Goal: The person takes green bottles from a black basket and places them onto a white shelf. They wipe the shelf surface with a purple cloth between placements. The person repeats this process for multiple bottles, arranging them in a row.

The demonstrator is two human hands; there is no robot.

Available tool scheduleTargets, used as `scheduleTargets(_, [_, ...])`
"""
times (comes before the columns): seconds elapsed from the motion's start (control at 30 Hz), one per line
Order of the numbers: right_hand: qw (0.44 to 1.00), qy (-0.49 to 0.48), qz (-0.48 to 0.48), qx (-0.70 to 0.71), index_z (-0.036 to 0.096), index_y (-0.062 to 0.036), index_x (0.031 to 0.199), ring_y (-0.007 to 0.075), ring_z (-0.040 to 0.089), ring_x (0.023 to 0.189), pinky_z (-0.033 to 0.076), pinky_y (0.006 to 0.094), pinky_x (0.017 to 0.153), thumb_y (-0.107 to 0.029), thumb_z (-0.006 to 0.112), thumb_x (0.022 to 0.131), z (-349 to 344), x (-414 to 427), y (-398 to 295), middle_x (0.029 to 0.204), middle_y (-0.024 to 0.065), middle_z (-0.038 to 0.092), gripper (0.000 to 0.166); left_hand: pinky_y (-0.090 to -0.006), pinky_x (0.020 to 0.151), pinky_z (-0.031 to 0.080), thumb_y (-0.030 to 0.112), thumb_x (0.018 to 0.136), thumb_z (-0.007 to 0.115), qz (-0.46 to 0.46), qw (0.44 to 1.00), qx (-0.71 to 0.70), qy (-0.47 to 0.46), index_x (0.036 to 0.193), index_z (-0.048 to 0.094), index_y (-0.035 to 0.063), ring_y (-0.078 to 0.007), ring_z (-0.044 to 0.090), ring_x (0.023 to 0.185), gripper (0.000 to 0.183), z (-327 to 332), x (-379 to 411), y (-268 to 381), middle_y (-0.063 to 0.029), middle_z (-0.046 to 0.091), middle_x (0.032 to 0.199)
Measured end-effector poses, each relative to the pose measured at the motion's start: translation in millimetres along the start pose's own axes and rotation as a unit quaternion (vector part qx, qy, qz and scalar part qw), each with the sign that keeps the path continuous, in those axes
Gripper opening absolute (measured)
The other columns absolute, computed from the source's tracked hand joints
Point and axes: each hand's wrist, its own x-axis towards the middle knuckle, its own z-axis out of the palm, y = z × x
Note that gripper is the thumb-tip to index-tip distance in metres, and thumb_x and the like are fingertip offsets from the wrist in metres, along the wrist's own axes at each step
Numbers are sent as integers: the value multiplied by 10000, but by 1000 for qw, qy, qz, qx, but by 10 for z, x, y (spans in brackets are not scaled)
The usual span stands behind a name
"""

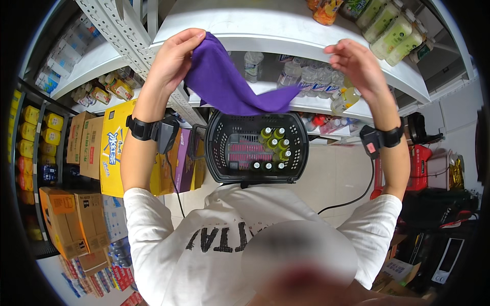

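My left hand (177, 53) pinches one corner of a purple cloth (233, 86) between thumb and fingers, at the front edge of a white metal shelf (245, 23). The cloth hangs loosely down and to the right, its far end free and slightly blurred. My right hand (354, 63) is raised on the other side with nothing in it, its fingers a little bent and apart, near the shelf's right part. Below the cloth, close to my body, a black plastic basket (214, 153) contains several bottles with white caps (274, 142), some of them green.
Green-labelled bottles (396, 34) and orange bottles (327, 11) stand on the upper shelf. Clear bottles (306, 78) fill part of the shelf beneath. A perforated upright (126, 42) rises at left, above a yellow carton (115, 149). Cables run from both wrist devices.
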Motion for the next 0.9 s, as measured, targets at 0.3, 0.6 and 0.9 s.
scheduleTargets(0.3, [969, -126, -93, -191, 570, -32, 1334, 178, 658, 1078, 517, 291, 891, -271, 756, 925, 953, 119, 643, 1219, 115, 679, 509, -200, 740, 407, 219, 1057, 588, 168, 915, 331, -156, 1058, 619, 25, -22, 482, 818, 196, 207, -79, 325, 75, 542, 886])
scheduleTargets(0.6, [956, -256, 12, -143, 729, -4, 1119, 111, 648, 950, 501, 271, 883, -338, 730, 943, 1612, 661, 247, 1015, 27, 723, 378, -240, 752, 454, 203, 994, 670, 233, 825, 469, -214, 1001, 690, 2, -66, 584, 866, 203, 260, 66, 506, 11, 669, 909])
scheduleTargets(0.9, [978, -166, 52, 112, 684, -44, 1108, 128, 698, 908, 553, 314, 889, -294, 608, 1041, 1129, 383, -49, 1024, 36, 723, 270, -276, 805, 517, 364, 1066, 553, -45, 907, 377, -183, 1036, 683, 1, -103, 636, 876, 387, -288, -473, -215, -44, 706, 928])
